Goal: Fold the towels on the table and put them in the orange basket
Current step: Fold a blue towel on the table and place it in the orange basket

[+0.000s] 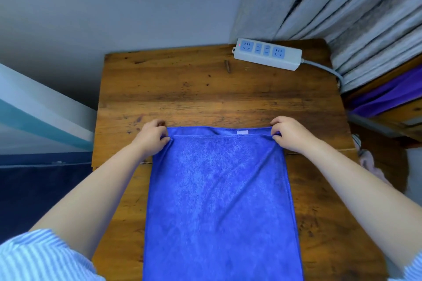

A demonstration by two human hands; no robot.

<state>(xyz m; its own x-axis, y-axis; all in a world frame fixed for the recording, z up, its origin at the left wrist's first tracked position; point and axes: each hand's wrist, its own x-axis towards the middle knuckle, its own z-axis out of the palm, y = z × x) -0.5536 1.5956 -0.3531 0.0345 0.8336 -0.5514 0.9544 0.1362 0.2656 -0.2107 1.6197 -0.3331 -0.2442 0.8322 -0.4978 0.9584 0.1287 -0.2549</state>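
Observation:
A blue towel (219, 201) lies lengthwise on the wooden table (205, 93), doubled over so that its top layer ends just short of the far edge of the layer below. My left hand (151, 136) pinches the far left corner of the top layer. My right hand (288, 133) pinches the far right corner. A small pale label (242, 132) shows on the lower layer near the far edge. No orange basket is in view.
A white power strip (267, 53) with blue sockets lies at the table's far right, its cable running off the right edge. Grey curtains (342, 7) hang behind. Purple cloth (392, 96) sits on a shelf at the right. A pink cloth (370, 164) lies lower right.

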